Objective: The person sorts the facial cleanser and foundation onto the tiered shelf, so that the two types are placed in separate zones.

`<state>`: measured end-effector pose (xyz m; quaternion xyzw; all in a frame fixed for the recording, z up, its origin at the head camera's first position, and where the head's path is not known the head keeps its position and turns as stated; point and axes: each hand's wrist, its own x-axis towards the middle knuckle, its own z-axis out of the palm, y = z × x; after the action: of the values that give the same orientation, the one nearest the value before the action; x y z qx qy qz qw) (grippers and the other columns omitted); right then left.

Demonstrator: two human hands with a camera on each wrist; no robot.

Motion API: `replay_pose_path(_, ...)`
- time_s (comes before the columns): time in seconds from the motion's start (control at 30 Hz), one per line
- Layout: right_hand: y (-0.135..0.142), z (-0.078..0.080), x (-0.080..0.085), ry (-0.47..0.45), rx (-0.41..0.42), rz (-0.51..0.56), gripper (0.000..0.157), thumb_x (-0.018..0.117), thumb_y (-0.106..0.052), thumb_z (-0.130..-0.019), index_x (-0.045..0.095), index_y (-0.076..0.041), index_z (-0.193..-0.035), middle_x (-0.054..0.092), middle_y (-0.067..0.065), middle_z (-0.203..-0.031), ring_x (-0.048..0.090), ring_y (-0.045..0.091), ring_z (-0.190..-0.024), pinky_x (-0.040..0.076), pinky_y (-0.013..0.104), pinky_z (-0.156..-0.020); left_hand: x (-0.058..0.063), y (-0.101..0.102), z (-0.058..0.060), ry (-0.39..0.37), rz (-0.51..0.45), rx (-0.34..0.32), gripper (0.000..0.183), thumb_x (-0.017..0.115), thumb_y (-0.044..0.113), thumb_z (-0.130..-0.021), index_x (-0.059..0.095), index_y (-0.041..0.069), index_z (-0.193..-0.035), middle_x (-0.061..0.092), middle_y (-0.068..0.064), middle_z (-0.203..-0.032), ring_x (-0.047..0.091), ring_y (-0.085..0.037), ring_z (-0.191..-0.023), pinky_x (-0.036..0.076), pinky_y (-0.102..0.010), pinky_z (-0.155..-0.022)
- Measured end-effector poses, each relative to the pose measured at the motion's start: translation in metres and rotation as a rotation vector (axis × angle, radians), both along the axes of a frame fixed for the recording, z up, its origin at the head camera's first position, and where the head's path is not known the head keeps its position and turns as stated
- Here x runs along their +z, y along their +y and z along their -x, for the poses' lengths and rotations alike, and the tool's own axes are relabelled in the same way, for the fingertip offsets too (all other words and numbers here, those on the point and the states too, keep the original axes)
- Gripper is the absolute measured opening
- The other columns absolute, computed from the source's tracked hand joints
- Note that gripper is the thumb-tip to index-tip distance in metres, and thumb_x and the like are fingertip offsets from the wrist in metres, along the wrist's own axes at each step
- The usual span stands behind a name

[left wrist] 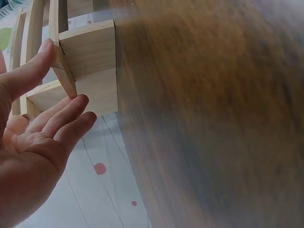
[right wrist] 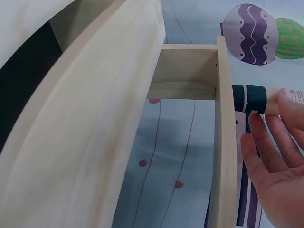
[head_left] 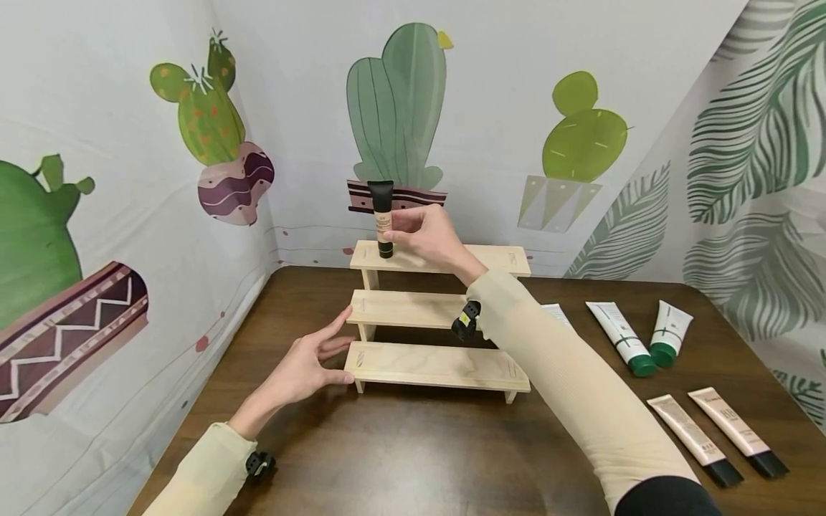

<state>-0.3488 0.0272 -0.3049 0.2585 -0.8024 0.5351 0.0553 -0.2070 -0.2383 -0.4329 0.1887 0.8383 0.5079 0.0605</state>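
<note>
A three-step wooden display stand (head_left: 413,308) stands on the brown table. At the left end of its top step, my right hand (head_left: 426,233) pinches a small beige cosmetic tube (head_left: 383,218) with black ends. The tube is upright, its lower black end at the board; the right wrist view shows that dark end (right wrist: 249,99) against the step's edge. My left hand (head_left: 310,362) touches the stand's left side with spread fingers, thumb at the bottom step and index finger by the middle one. In the left wrist view its fingertips (left wrist: 81,102) meet the wooden side.
On the table's right lie white tubes with green caps (head_left: 621,338) (head_left: 671,333), another white tube (head_left: 556,314) partly hidden by my right sleeve, and two beige tubes with black caps (head_left: 697,438) (head_left: 738,432). A cactus-print cloth (head_left: 310,143) hangs behind the table.
</note>
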Motion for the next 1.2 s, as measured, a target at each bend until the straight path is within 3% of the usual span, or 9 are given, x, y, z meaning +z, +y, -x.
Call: replay_pose_path(1.2,0.0,-0.0012,-0.0041,-0.024,-0.023,-0.012,0.035,0.086,-0.011,-0.091,0.077,-0.002,-0.124,0.08,0.008,-0.108,0.075,0.018,-0.092,0.058,0.03,-0.085,0.0005,-0.0007,-0.0014,-0.011,-0.002,-0.003,0.118,0.091,-0.004,-0.078,0.025,0.035,-0.169,0.058,-0.027,-0.145,0.059,-0.041,-0.132,0.055,-0.055,-0.097)
